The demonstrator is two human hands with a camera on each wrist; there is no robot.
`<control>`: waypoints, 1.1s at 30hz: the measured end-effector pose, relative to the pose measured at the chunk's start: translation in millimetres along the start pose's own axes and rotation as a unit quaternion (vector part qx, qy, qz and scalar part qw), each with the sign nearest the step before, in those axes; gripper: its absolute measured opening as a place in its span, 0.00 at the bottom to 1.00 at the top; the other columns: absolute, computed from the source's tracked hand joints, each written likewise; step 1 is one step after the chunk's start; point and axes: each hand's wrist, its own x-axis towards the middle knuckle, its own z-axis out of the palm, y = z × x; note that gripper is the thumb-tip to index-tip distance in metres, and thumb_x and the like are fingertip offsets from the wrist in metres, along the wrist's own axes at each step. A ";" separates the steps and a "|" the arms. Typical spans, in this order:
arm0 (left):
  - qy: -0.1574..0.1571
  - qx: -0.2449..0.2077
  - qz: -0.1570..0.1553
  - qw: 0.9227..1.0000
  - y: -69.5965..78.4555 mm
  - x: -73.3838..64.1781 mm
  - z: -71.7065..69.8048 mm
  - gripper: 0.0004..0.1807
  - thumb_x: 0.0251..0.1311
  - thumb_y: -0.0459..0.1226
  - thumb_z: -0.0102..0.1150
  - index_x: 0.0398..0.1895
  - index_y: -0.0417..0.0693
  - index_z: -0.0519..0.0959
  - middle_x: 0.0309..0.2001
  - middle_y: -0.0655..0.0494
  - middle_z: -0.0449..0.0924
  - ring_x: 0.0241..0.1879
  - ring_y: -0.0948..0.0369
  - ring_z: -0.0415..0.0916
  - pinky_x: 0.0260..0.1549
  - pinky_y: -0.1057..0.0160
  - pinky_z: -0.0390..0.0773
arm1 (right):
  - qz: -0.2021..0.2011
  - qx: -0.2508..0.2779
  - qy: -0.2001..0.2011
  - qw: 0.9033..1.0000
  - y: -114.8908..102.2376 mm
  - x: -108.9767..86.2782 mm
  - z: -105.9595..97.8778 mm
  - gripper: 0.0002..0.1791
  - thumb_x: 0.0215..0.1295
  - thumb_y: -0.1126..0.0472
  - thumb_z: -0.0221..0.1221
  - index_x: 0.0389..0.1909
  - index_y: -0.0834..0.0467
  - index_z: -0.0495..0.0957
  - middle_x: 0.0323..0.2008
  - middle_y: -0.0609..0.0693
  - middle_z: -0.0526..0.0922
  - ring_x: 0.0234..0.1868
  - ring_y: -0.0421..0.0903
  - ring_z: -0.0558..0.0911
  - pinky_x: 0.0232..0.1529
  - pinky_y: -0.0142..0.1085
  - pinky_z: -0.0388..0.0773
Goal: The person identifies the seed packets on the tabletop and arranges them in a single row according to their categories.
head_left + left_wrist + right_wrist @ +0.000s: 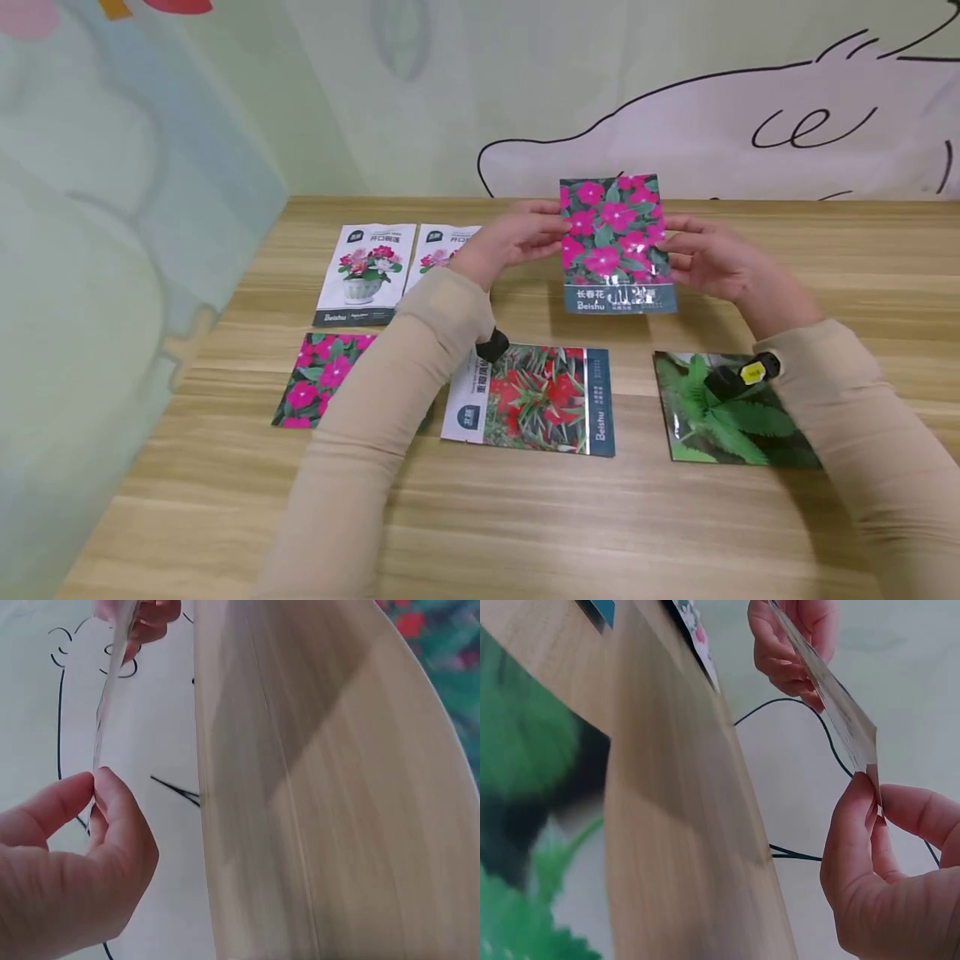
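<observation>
Both hands hold up a seed packet (617,242) with bright pink flowers on its front and a dark blue band along the bottom. It stands upright above the back of the table, front toward the head camera. On its left edge, the left hand (513,240) pinches it between thumb and fingers, as the left wrist view shows. The right hand (712,257) pinches the opposite edge; in the right wrist view the packet (836,697) appears nearly edge-on. Below it on the table lies a red-flower seed packet (536,400), turned sideways.
Two white seed packets (367,271) with potted flowers lie side by side at the back left, one partly behind the left arm. Another pink-flower packet (318,379) is in front of them. A green-leaf packet (720,417) lies under the right wrist. A pale patterned wall (420,108) borders the wooden table (570,533).
</observation>
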 end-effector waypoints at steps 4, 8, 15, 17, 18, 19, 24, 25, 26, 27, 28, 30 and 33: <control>0.005 0.005 0.008 1.000 -3.2 -0.8 -16.0 0.22 0.62 0.26 0.52 0.60 0.40 0.68 0.33 0.52 0.74 0.28 0.63 0.73 0.48 0.62 0.76 | 0.012 -0.010 -0.003 1.000 3.7 5.6 9.7 0.12 0.66 0.68 0.54 0.48 0.54 0.69 0.33 0.49 0.83 0.33 0.43 0.81 0.38 0.33 0.80; 0.019 0.006 0.001 1.000 -7.6 -3.1 -30.7 0.22 0.62 0.26 0.52 0.61 0.42 0.67 0.37 0.51 0.75 0.30 0.62 0.74 0.54 0.59 0.73 | 0.020 -0.033 -0.008 0.999 8.1 14.1 23.6 0.15 0.66 0.70 0.52 0.52 0.57 0.65 0.32 0.49 0.83 0.33 0.43 0.82 0.37 0.34 0.81; 0.039 0.043 -0.001 0.998 -9.1 -9.1 -46.9 0.23 0.63 0.27 0.51 0.61 0.45 0.67 0.43 0.49 0.74 0.35 0.61 0.73 0.38 0.68 0.78 | 0.030 -0.135 0.021 0.990 16.0 30.5 43.0 0.15 0.64 0.70 0.54 0.50 0.58 0.66 0.28 0.47 0.82 0.28 0.41 0.81 0.32 0.33 0.81; 0.048 0.056 0.000 0.997 -9.5 -9.8 -49.2 0.22 0.62 0.27 0.52 0.61 0.45 0.68 0.42 0.49 0.74 0.35 0.61 0.74 0.36 0.70 0.79 | 0.028 -0.160 0.025 0.986 18.4 35.9 46.2 0.16 0.63 0.71 0.55 0.50 0.59 0.65 0.27 0.48 0.81 0.26 0.41 0.80 0.31 0.33 0.81; 0.053 0.063 0.000 0.997 -10.0 -9.9 -50.2 0.22 0.62 0.27 0.52 0.60 0.45 0.68 0.41 0.49 0.73 0.35 0.61 0.73 0.35 0.71 0.79 | 0.025 -0.170 0.023 0.985 19.5 38.1 47.6 0.16 0.62 0.72 0.55 0.50 0.60 0.65 0.27 0.48 0.80 0.25 0.41 0.79 0.30 0.33 0.81; 0.057 0.070 0.000 0.996 -10.8 -10.0 -51.4 0.22 0.62 0.26 0.52 0.60 0.45 0.68 0.41 0.49 0.73 0.35 0.61 0.73 0.35 0.71 0.79 | 0.022 -0.181 0.021 0.983 20.7 40.4 49.2 0.16 0.62 0.73 0.55 0.50 0.61 0.65 0.27 0.48 0.80 0.24 0.41 0.79 0.30 0.33 0.81; 0.078 0.134 0.024 0.988 -17.7 -8.1 -57.3 0.21 0.62 0.26 0.52 0.59 0.42 0.68 0.37 0.49 0.71 0.31 0.62 0.71 0.34 0.70 0.77 | 0.002 -0.244 0.013 0.970 26.7 49.5 54.3 0.18 0.60 0.75 0.55 0.50 0.65 0.65 0.25 0.51 0.79 0.23 0.42 0.78 0.28 0.32 0.81; 0.080 0.150 0.034 0.985 -19.4 -7.4 -58.0 0.21 0.61 0.25 0.52 0.58 0.41 0.68 0.37 0.49 0.71 0.30 0.62 0.71 0.33 0.70 0.76 | -0.001 -0.260 0.016 0.966 27.7 50.6 55.2 0.18 0.60 0.75 0.56 0.51 0.66 0.65 0.25 0.51 0.78 0.23 0.43 0.79 0.28 0.32 0.81; 0.081 0.166 0.044 0.982 -21.3 -6.4 -58.7 0.20 0.61 0.25 0.52 0.58 0.39 0.68 0.36 0.49 0.70 0.29 0.63 0.70 0.32 0.70 0.75 | -0.004 -0.276 0.019 0.961 28.5 51.5 55.8 0.19 0.60 0.74 0.56 0.52 0.66 0.65 0.25 0.51 0.78 0.23 0.43 0.79 0.28 0.32 0.81; 0.082 0.179 0.054 0.979 -22.9 -5.6 -59.2 0.20 0.61 0.24 0.51 0.57 0.38 0.68 0.36 0.49 0.70 0.28 0.63 0.69 0.31 0.70 0.75 | -0.006 -0.291 0.024 0.957 29.3 52.2 56.6 0.20 0.60 0.73 0.57 0.52 0.67 0.65 0.24 0.51 0.78 0.23 0.42 0.79 0.28 0.32 0.81; 0.084 0.193 0.063 0.976 -24.3 -4.9 -59.6 0.19 0.61 0.24 0.51 0.56 0.36 0.68 0.35 0.48 0.70 0.27 0.63 0.69 0.30 0.70 0.74 | -0.006 -0.302 0.027 0.953 29.9 52.8 57.2 0.21 0.60 0.73 0.57 0.53 0.67 0.64 0.25 0.51 0.78 0.23 0.42 0.78 0.28 0.32 0.81; 0.091 0.207 0.076 0.971 -26.1 -4.3 -59.5 0.18 0.59 0.22 0.51 0.54 0.35 0.69 0.35 0.48 0.70 0.26 0.63 0.69 0.29 0.71 0.74 | -0.005 -0.320 0.031 0.947 30.6 53.9 58.3 0.23 0.60 0.72 0.58 0.55 0.67 0.64 0.26 0.52 0.76 0.23 0.41 0.78 0.28 0.31 0.80; 0.105 0.222 0.084 0.966 -26.5 -4.8 -60.1 0.17 0.58 0.22 0.52 0.51 0.34 0.71 0.34 0.46 0.72 0.25 0.64 0.68 0.27 0.72 0.73 | -0.004 -0.333 0.036 0.942 30.7 55.4 60.2 0.25 0.60 0.71 0.59 0.57 0.66 0.63 0.28 0.53 0.75 0.23 0.41 0.77 0.27 0.30 0.80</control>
